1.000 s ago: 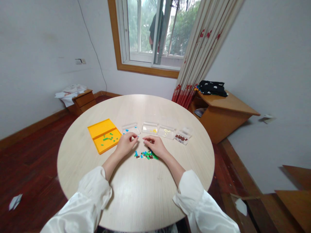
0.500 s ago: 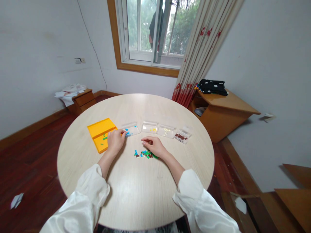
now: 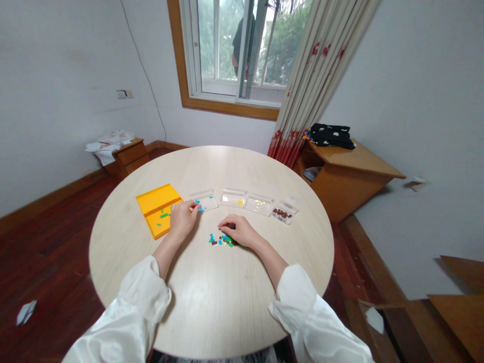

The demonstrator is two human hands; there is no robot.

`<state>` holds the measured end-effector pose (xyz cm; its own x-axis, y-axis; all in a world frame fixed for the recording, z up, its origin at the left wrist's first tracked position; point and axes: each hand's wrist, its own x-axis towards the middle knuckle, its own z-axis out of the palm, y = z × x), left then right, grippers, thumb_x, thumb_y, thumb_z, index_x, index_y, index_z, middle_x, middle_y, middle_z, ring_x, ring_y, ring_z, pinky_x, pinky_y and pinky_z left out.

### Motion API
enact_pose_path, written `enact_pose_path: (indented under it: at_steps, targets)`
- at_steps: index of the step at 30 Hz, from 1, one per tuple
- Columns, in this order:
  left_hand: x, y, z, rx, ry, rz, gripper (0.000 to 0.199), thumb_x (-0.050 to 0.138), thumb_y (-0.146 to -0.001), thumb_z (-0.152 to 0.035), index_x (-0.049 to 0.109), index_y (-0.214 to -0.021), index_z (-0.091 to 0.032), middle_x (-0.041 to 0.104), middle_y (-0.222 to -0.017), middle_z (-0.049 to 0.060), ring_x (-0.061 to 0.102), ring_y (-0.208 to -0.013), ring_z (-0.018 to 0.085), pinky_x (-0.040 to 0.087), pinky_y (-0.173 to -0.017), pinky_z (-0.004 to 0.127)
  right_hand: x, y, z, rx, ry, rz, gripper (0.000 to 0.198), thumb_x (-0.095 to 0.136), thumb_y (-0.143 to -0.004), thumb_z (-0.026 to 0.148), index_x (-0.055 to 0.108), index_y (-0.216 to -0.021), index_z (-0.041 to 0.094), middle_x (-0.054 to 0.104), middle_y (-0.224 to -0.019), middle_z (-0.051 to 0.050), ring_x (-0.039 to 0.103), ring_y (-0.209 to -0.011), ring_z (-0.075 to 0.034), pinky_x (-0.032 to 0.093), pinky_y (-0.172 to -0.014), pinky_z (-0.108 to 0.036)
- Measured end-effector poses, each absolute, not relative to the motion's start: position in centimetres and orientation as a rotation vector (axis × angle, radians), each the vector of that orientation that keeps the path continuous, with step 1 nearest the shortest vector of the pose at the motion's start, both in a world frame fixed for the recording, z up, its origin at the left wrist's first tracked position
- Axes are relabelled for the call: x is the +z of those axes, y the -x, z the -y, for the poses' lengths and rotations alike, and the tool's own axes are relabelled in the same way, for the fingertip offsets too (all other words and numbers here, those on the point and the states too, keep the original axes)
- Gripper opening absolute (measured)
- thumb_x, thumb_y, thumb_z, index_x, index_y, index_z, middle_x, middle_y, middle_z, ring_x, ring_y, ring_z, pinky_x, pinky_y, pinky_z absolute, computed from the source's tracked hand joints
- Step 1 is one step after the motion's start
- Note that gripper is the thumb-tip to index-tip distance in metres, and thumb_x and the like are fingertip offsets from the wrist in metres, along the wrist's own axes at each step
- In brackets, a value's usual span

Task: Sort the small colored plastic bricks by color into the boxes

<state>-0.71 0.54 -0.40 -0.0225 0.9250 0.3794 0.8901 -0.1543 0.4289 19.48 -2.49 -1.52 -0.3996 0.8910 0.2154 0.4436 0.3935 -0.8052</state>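
My left hand (image 3: 183, 219) is at the right edge of the yellow case (image 3: 157, 194), its fingertips pinched at the near left corner of a clear box (image 3: 212, 205) with small blue bricks (image 3: 202, 207). Whether a piece is between those fingertips is too small to make out. Over a loose pile of small mixed bricks (image 3: 226, 242) hovers my right hand (image 3: 242, 230), thumb and forefinger brought together at the pile's far side. It covers part of the pile, and anything in its pinch is hidden. Several green bricks (image 3: 164, 216) lie in the yellow case.
Right of the blue bricks' box stand a clear box (image 3: 232, 197) with yellow bricks, another (image 3: 258, 204) with pale yellow ones, and a third (image 3: 282, 214) with brown ones. All are on a round table (image 3: 212, 302). A wooden cabinet (image 3: 355, 166) stands beyond.
My right hand has shifted slightly left, and its thumb and forefinger have come closer together. My left hand has moved slightly right along the box with the blue bricks.
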Motion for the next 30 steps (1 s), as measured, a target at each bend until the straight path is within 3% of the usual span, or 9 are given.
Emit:
enact_pose_path:
  at_steps: [8,12,17,30]
  targets:
    - [-0.6,0.6,-0.6,0.934,-2.106,-1.941,0.030,0.046,-0.084,-0.037,0.068,-0.078,-0.017,0.071,-0.082,0.008,0.061,-0.072,0.019,0.040,-0.067,0.029,-1.4,-19.0,2.8,0.769,1.019,2.129,0.018,0.059,-0.078,0.005,0.072,-0.082,0.016,0.068,-0.081,-0.004,0.058,-0.078,-0.013,0.043,-0.078,-0.027]
    - [-0.4,0.4,-0.4,0.920,-2.081,-1.959,0.030,0.046,-0.084,-0.038,0.066,-0.076,-0.018,0.070,-0.079,0.007,0.060,-0.069,0.018,0.038,-0.063,0.027,-1.0,-18.7,3.3,0.690,1.043,2.255,0.024,0.056,-0.081,0.005,0.073,-0.088,0.020,0.068,-0.088,-0.004,0.057,-0.088,-0.015,0.037,-0.088,-0.034]
    - [-0.1,0.2,-0.2,0.914,-2.071,-1.960,0.030,0.046,-0.083,-0.038,0.066,-0.074,-0.018,0.070,-0.077,0.006,0.059,-0.068,0.018,0.037,-0.062,0.027,-0.8,-18.7,3.7,0.633,1.018,2.384,0.025,0.055,-0.084,0.010,0.073,-0.095,0.024,0.065,-0.096,-0.005,0.054,-0.096,-0.017,0.034,-0.089,-0.036]
    - [-0.3,0.2,-0.3,0.936,-2.061,-1.947,0.030,0.045,-0.083,-0.037,0.066,-0.075,-0.018,0.069,-0.076,0.007,0.059,-0.067,0.018,0.037,-0.063,0.028,-1.0,-18.7,3.1,0.602,1.154,2.307,0.014,0.061,-0.079,0.008,0.071,-0.078,0.018,0.067,-0.088,-0.004,0.056,-0.092,-0.017,0.031,-0.085,-0.034]
